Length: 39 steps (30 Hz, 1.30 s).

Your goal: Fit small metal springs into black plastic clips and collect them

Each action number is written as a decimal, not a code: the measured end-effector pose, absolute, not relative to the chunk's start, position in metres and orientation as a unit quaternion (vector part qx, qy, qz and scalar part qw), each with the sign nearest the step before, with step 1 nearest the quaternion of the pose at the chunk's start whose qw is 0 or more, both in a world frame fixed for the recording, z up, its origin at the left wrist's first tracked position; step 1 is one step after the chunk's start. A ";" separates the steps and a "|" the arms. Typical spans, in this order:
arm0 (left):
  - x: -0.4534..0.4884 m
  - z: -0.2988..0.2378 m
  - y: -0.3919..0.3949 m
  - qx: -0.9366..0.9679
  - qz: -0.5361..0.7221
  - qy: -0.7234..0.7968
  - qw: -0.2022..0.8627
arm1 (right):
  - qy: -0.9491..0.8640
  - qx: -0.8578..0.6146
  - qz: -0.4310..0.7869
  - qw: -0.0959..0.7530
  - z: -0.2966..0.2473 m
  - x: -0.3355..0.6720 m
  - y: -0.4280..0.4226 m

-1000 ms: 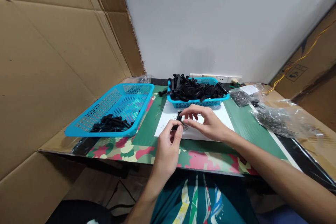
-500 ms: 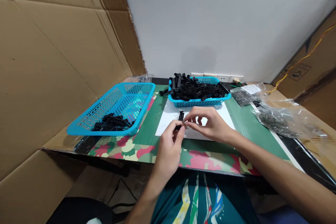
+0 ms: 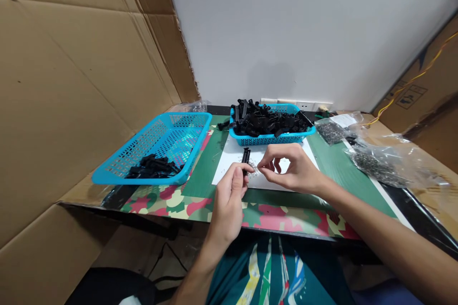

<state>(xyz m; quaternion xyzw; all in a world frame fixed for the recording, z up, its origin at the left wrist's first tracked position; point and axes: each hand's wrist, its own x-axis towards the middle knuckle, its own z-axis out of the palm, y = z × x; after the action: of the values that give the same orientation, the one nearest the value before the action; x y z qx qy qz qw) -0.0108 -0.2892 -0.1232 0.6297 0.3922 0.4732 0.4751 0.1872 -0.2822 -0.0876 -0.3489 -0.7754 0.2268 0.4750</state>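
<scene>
My left hand (image 3: 232,195) is closed around a narrow black plastic piece (image 3: 246,155), which stands up past the fingers and tilts slightly. Just to its right, my right hand (image 3: 286,167) has thumb and forefinger pinched together; whatever sits at the fingertips is too small to name. A little pile of small silvery metal parts (image 3: 253,171) lies on the white sheet (image 3: 223,167), partly behind the left fingers. The two hands are a short gap apart.
Black plastic pieces heap up in a blue basket (image 3: 250,141) at the back. Fewer lie in a larger blue basket (image 3: 196,152) on the left. Clear bags of metal parts (image 3: 375,164) rest on the right. Cardboard (image 3: 89,57) walls the left side.
My right hand has drawn away to the right from the left hand, its fingertips still pinched. My left hand keeps the black piece, now turned slightly.
</scene>
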 end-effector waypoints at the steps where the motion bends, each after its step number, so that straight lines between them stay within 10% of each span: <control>1: -0.011 -0.123 -0.290 0.622 0.485 0.386 0.479 | -0.775 -0.344 0.212 0.486 -0.088 0.185 -0.283; 39: -0.014 -0.126 -0.291 0.737 0.412 0.344 0.412 | -0.830 -0.285 0.171 0.448 -0.098 0.181 -0.282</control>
<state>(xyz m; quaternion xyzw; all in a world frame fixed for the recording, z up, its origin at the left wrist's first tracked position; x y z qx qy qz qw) -0.0144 -0.2909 -0.1264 0.7366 0.3439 0.4118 0.4118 0.1814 -0.2821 -0.0982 -0.2847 -0.8300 0.1709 0.4481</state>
